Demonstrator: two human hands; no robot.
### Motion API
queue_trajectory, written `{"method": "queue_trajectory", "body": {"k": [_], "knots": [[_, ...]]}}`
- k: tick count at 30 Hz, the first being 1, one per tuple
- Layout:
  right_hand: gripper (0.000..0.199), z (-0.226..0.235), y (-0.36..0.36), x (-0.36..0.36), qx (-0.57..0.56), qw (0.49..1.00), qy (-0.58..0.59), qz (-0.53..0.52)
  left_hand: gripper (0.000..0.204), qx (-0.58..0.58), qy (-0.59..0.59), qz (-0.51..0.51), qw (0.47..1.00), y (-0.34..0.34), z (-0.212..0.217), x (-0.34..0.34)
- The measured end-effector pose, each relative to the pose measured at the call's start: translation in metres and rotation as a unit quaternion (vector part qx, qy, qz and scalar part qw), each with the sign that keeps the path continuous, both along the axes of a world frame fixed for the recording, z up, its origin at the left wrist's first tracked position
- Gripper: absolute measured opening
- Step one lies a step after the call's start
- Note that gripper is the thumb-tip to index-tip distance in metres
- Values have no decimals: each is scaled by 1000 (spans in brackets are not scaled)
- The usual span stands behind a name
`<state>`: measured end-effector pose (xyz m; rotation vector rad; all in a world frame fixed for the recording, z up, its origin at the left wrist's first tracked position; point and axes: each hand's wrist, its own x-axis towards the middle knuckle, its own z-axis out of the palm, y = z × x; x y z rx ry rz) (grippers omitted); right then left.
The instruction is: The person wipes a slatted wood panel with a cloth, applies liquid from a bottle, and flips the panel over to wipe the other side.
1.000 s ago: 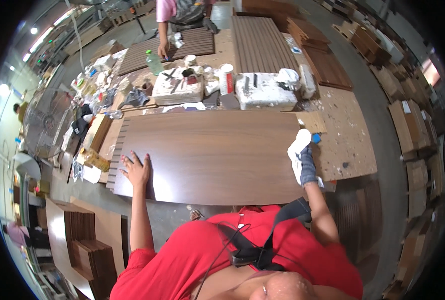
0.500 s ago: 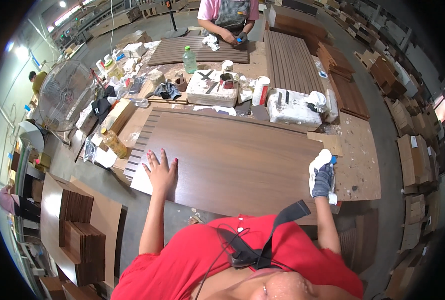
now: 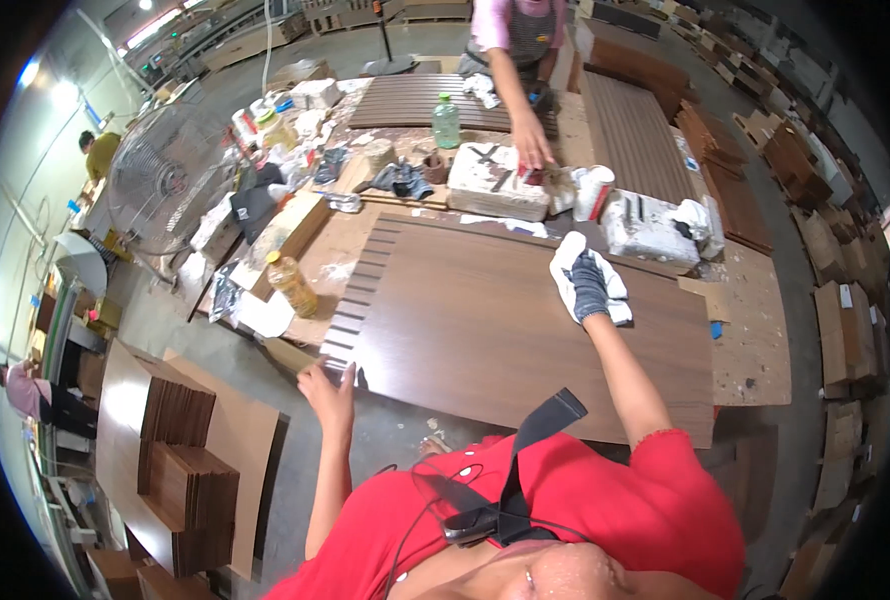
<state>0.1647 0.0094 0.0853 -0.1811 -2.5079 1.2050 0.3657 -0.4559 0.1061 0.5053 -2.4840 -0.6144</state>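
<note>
A dark brown wooden panel point(image 3: 525, 320) lies flat on the bench point(image 3: 755, 340), covering most of its near half, its slotted end toward the left edge. The right hand point(image 3: 590, 285), in a dark glove, presses a white cloth point(image 3: 575, 262) onto the panel near its far right corner — fingers closed over the cloth. The left hand point(image 3: 330, 392) is bare and open, fingers spread, resting at the panel's near left corner. A yellow bottle point(image 3: 292, 283) stands by the bench's left edge. At the far edge another person's hand point(image 3: 533, 152) reaches to a white block point(image 3: 500, 180) — a green bottle point(image 3: 447, 122) stands just beyond
</note>
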Motion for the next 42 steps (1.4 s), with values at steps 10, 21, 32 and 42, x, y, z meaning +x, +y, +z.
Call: {"method": "queue_trajectory", "body": {"k": [10, 21, 32, 42], "knots": [[53, -2, -269, -113, 273, 950, -42, 145, 28, 679, -158, -204, 687, -74, -47, -13], [70, -15, -341, 59, 291, 880, 19, 374, 23, 618, -246, -156, 730, -83, 0, -6], [54, -34, 29, -7, 292, 956, -19, -35, 27, 575, -296, -190, 739, -98, -11, -19], [43, -28, -44, 151, 91, 990, -45, 103, 30, 315, 27, -210, 925, 16, -8, -74]]}}
